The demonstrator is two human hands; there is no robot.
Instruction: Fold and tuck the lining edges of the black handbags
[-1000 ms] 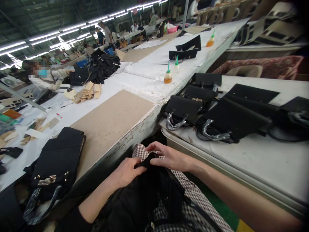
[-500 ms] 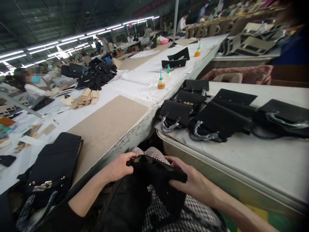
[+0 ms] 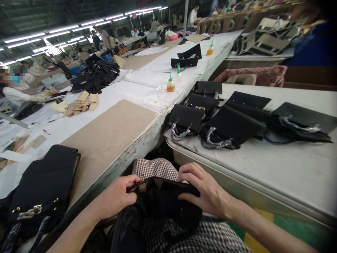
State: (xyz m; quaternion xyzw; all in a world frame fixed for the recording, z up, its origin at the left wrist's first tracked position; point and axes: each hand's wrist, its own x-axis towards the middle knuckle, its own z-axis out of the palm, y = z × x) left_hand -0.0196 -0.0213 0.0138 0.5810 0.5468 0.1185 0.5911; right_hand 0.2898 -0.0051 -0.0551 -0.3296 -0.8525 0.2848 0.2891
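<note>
A black handbag [image 3: 163,196] lies across my lap, its opening edge facing away from me and a beige patch showing inside. My left hand [image 3: 117,195] pinches the left end of that edge between thumb and fingers. At the other end, my right hand [image 3: 204,189] grips the rim, thumb on the near side and fingers over the far side. Checkered cloth [image 3: 156,168] covers my legs under the bag. Another black handbag [image 3: 48,179] with a gold clasp and wrapped handles lies on the table to my left.
Several black handbags [image 3: 234,123] lie on the white table [image 3: 295,165] at right. Glue bottles [image 3: 171,84] stand on the long table beyond a brown board [image 3: 113,130]. Black pieces [image 3: 97,75] and tan pieces [image 3: 81,103] are piled farther left, near a seated person [image 3: 26,91].
The view has shifted slightly, so the tables sit further left in it. My right hand's fingers have lifted and arched more over the rim; my left hand keeps its pinch.
</note>
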